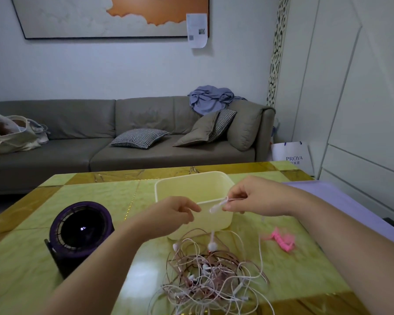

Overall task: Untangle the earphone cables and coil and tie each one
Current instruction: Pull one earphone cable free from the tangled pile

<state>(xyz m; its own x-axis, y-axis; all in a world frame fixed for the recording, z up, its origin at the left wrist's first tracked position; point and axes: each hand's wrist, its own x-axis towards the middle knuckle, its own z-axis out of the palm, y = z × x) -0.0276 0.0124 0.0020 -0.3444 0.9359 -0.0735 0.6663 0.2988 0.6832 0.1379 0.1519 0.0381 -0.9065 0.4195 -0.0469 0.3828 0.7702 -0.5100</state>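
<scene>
A tangled heap of white and pink-brown earphone cables (210,278) lies on the green table near its front edge. One white cable (261,244) rises from the heap to my right hand (250,196), which pinches it above a cream plastic tub (166,185); a small loop and a white tip stick out of my fingers. My left hand (168,214) hovers just left of that tip with thumb and forefinger pinched together, and I cannot tell whether a strand runs between them. A bundle of pink ties (281,241) lies to the right of the heap.
A round purple fan (80,230) stands on the table (96,201) at the left. Beyond the table is a grey sofa (77,142) with cushions, a cloth bag and blue clothing. A white paper bag (291,155) sits on the floor at the right.
</scene>
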